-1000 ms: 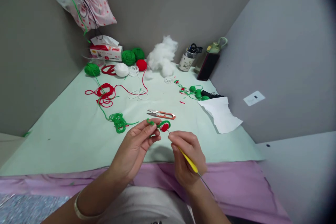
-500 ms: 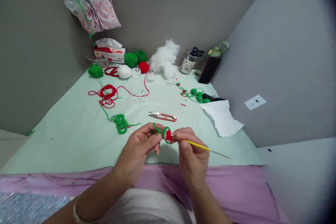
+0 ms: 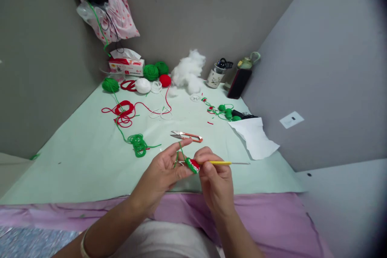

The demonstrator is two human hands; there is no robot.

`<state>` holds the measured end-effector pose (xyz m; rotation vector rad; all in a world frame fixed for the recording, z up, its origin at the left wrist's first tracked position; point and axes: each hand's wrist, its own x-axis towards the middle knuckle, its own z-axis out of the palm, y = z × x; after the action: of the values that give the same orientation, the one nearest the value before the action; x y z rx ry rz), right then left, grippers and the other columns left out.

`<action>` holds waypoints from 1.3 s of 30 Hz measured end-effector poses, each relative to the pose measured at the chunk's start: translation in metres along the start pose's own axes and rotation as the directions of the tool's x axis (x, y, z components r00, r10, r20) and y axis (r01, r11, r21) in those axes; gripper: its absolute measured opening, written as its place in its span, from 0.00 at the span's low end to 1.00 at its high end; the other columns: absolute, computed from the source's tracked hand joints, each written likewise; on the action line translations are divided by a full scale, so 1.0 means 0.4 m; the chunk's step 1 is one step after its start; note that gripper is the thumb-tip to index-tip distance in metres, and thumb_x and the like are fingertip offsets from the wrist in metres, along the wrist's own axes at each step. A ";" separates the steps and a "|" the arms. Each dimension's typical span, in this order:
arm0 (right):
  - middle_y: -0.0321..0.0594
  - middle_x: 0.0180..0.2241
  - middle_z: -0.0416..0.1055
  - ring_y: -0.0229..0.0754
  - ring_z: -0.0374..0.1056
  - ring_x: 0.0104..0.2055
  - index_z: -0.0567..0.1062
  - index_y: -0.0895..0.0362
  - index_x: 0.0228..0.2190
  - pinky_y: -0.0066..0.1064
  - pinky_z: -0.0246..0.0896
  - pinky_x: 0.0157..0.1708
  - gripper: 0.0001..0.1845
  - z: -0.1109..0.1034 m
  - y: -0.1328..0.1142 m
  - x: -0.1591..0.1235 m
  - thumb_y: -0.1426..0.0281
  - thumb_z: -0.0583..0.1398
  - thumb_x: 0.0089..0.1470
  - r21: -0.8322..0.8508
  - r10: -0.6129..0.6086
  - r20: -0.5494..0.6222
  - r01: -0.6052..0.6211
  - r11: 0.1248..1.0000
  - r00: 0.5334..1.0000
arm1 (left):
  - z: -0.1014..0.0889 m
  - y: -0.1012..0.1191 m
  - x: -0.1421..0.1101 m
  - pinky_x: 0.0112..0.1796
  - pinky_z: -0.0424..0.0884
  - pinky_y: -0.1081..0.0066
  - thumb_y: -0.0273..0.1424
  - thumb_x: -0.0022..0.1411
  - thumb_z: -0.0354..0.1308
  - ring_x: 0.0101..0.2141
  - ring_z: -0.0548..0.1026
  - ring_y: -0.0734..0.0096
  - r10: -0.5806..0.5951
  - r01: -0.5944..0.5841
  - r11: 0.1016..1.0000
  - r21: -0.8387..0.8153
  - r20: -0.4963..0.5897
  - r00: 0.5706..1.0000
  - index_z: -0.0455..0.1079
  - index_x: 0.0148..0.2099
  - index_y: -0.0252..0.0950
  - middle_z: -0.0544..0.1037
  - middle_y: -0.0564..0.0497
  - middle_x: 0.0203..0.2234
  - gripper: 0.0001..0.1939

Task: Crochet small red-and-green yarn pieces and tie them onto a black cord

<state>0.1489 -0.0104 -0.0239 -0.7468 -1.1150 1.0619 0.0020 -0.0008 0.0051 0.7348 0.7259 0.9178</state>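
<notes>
While the red-and-green crocheted piece (image 3: 192,165) is partly covered by the left hand (image 3: 160,175) pinching it, the inner end of the yellow hook (image 3: 220,163) is hard to make out. The right hand (image 3: 218,183) grips that hook — nearly level now, though slanting down rightward half a second ago — and the piece sits between the two hands.

A red-and-green crocheted piece (image 3: 192,165) is held in the left hand's grip (image 3: 163,173), a yellow-handled hook (image 3: 220,163) in the right hand's grip (image 3: 218,179). Snips (image 3: 196,138) are seen just beyond on the counter (image 3: 90,161), white stuffing (image 3: 189,72) at its far side.
</notes>
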 end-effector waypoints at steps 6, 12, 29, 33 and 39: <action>0.37 0.29 0.69 0.36 0.65 0.28 0.82 0.53 0.32 0.29 0.64 0.27 0.09 0.007 0.001 -0.001 0.62 0.65 0.57 0.114 0.125 -0.020 -0.122 0.986 0.992 | -0.009 -0.004 0.009 0.19 0.52 0.81 0.30 0.54 0.71 0.26 0.67 0.80 0.045 -0.044 0.999 0.015 -0.003 0.999 0.68 0.62 0.44 0.73 0.53 0.33 0.34; 0.35 0.26 0.65 0.32 0.60 0.24 0.79 0.55 0.30 0.25 0.60 0.23 0.10 -0.019 -0.005 0.016 0.61 0.65 0.56 0.219 0.285 -0.119 -0.255 0.942 0.951 | -0.017 0.001 0.012 0.16 0.44 0.80 0.32 0.52 0.73 0.18 0.51 0.87 -0.056 0.056 0.998 -0.022 0.028 0.998 0.66 0.64 0.41 0.67 0.58 0.26 0.38; 0.40 0.32 0.69 0.36 0.65 0.29 0.82 0.54 0.36 0.30 0.65 0.29 0.12 -0.025 -0.029 -0.011 0.63 0.60 0.62 -0.029 0.100 0.042 -0.099 0.995 0.994 | 0.007 -0.035 0.021 0.20 0.52 0.80 0.27 0.53 0.68 0.25 0.66 0.79 -0.044 0.046 0.996 -0.082 0.022 0.999 0.73 0.47 0.37 0.72 0.53 0.29 0.18; 0.41 0.35 0.71 0.39 0.67 0.34 0.82 0.51 0.39 0.33 0.66 0.34 0.12 -0.020 -0.020 -0.016 0.68 0.57 0.65 -0.168 -0.028 0.016 0.030 0.985 0.999 | 0.008 -0.029 0.013 0.23 0.62 0.78 0.24 0.54 0.67 0.27 0.68 0.77 0.028 -0.029 0.999 -0.029 -0.030 0.999 0.70 0.52 0.39 0.72 0.54 0.31 0.22; 0.40 0.35 0.70 0.39 0.68 0.35 0.81 0.52 0.40 0.33 0.67 0.33 0.13 -0.016 -0.031 -0.016 0.71 0.56 0.65 -0.197 -0.123 0.005 0.122 0.973 0.992 | 0.005 -0.007 -0.005 0.26 0.65 0.77 0.29 0.57 0.67 0.24 0.64 0.79 0.009 -0.005 0.998 -0.063 0.058 0.998 0.62 0.64 0.41 0.70 0.54 0.31 0.34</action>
<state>0.1580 -0.0204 -0.0169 -0.8259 -1.2558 0.8524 0.0039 -0.0044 0.0043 0.7066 0.6408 0.9177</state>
